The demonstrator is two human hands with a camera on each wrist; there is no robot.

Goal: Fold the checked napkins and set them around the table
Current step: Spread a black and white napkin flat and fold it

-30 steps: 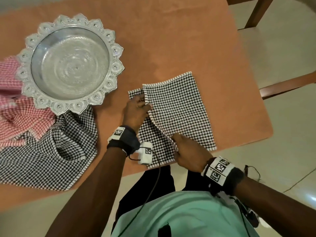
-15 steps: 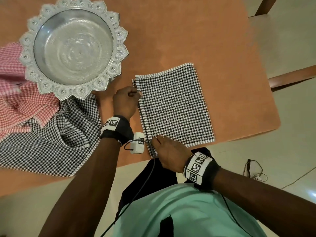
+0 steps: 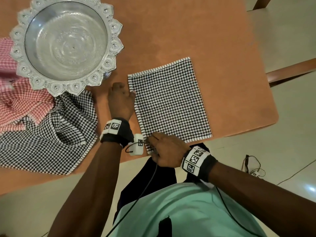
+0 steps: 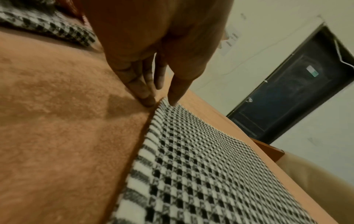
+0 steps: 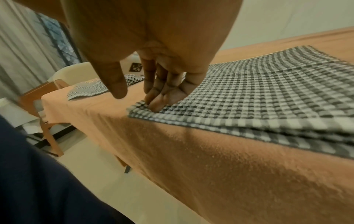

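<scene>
A black-and-white checked napkin (image 3: 169, 100) lies folded into a flat rectangle on the orange tablecloth (image 3: 171, 31), near the table's front right corner. My left hand (image 3: 127, 93) sits at its far left edge. In the left wrist view the straight fingers (image 4: 147, 101) touch the cloth beside the napkin's (image 4: 191, 159) edge and the thumb tip rests on its corner. My right hand (image 3: 150, 142) is on the near left corner. In the right wrist view its fingertips (image 5: 156, 104) press the napkin (image 5: 258, 91) down while the thumb hangs free.
An ornate silver bowl (image 3: 112, 47) stands at the back left. In front of it lie a crumpled black checked napkin (image 3: 42, 137) and a red checked one (image 3: 22, 103). A wooden chair (image 3: 290, 67) stands off the right edge. The table's front edge runs just below my hands.
The napkin's upper layer has been drawn left and laid flat, with its edges lined up. Both hands went from pinching the fabric to resting straight fingers on its left corners.
</scene>
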